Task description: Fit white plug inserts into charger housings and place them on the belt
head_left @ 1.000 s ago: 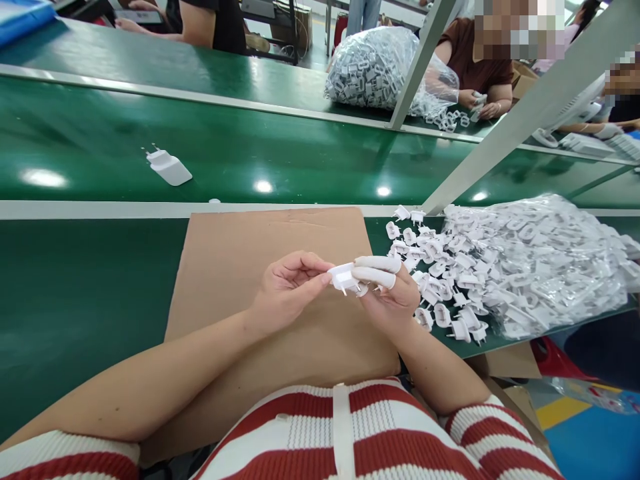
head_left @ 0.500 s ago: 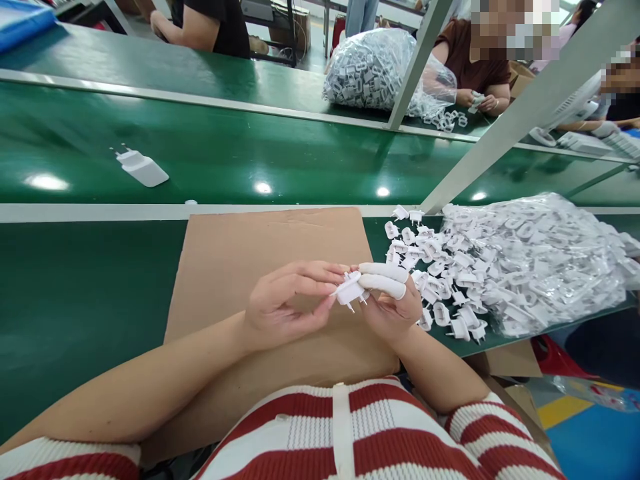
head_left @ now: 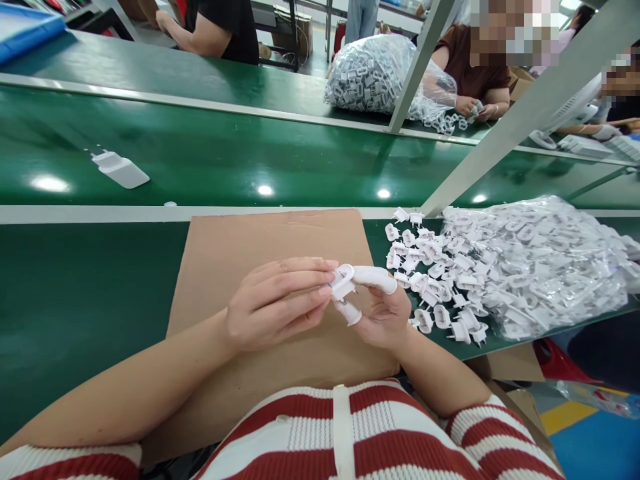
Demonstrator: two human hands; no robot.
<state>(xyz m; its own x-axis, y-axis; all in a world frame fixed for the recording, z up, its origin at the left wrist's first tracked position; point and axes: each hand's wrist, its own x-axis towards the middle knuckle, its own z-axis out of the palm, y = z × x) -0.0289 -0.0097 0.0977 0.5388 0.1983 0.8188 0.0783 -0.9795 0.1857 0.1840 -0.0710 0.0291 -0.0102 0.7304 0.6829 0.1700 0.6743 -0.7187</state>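
Over the brown cardboard sheet, both hands hold one small white plug piece with two metal pins. My left hand pinches its left side between the fingertips and thumb. White finger cots cover several fingers of my right hand, which grips the piece from the right. The open hollow side of the piece now faces partly upward, and its pins point right. Just right of my right hand lie loose plug pieces of the same kind, spilling from a clear plastic bag.
A white charger with pins lies on the green conveyor belt beyond a pale rail. A slanted metal post rises at the right. Across the belt, a co-worker's hands work beside another full bag.
The plug piece has been turned in my fingers, from pins downward to pins toward the right. My right thumb has come below it. The charger on the belt has shifted left.
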